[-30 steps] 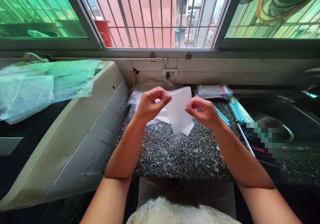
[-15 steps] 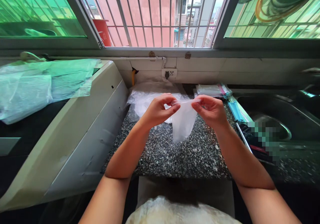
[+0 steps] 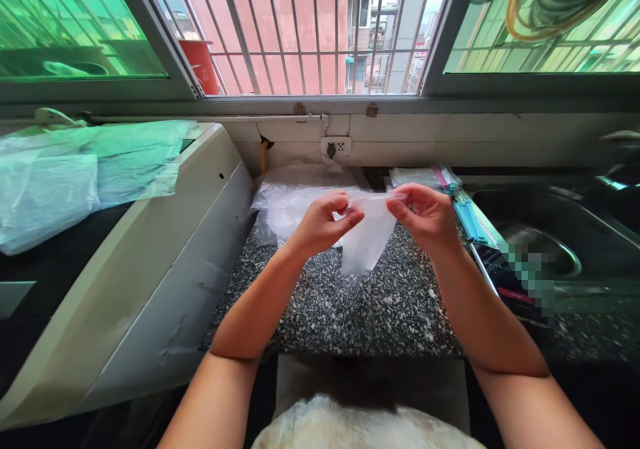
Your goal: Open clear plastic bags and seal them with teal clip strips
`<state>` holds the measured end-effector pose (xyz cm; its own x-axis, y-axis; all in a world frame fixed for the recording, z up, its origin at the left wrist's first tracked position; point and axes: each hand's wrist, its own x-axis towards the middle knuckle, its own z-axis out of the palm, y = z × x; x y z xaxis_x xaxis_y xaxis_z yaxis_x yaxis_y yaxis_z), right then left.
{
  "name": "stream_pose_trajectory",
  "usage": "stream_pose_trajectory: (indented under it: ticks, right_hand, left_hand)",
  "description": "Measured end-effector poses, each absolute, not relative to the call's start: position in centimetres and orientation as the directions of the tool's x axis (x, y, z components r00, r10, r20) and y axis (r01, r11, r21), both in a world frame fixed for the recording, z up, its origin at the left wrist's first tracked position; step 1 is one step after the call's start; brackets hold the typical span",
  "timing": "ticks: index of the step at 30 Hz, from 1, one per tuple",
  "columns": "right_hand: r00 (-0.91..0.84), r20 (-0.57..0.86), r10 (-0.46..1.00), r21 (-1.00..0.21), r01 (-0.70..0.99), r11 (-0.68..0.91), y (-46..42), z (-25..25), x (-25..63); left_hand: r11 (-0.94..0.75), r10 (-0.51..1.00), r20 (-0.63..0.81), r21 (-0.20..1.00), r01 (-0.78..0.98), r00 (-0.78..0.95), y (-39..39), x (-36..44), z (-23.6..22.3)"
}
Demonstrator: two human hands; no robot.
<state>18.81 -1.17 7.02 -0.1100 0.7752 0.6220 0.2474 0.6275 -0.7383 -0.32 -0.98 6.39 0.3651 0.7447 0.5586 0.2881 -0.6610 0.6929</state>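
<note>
A small translucent plastic bag (image 3: 367,235) hangs between my hands above the speckled countertop (image 3: 350,315). My left hand (image 3: 327,222) pinches its upper left corner between thumb and fingers. At the upper right corner, my right hand (image 3: 423,215) grips it the same way, and the top edge is stretched between them. Behind my left hand lies a loose heap of clear plastic bags (image 3: 295,195). Beyond my right hand is a stack of clear bags (image 3: 417,177) with a pink and blue edge.
Light blue strips (image 3: 470,221) lie right of my right hand, beside the dark sink (image 3: 520,202). A white-sided appliance (image 3: 190,235) bounds the counter on the left, with a plastic sheet (image 3: 100,169) over its top. A wall socket (image 3: 337,146) holds a plug.
My right hand moved up from the bag's side edge to its top corner. The bag's top edge was drawn taut between both hands, and the bag then rose slightly.
</note>
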Motion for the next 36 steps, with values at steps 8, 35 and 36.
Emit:
stream_pose_trajectory:
  ticks: [8, 35, 36]
  right_hand:
    - [-0.23, 0.593, 0.772, -0.708, 0.307, 0.635, -1.8, 7.8, 18.8]
    - [0.01, 0.642, 0.766, -0.721, 0.348, 0.6, -1.0, 8.5, 21.0]
    - [0.011, 0.642, 0.767, -0.719, 0.356, 0.597, -1.0, 8.5, 21.1]
  left_hand:
    - [-0.661, 0.74, 0.509, 0.672, 0.335, 0.439, -1.4, 0.0, 6.5]
    - [-0.499, 0.783, 0.33, 0.839, 0.215, 0.528, -0.3, 1.3, 4.9]
    - [-0.499, 0.784, 0.329, 0.838, 0.219, 0.527, -0.3, 1.3, 4.9]
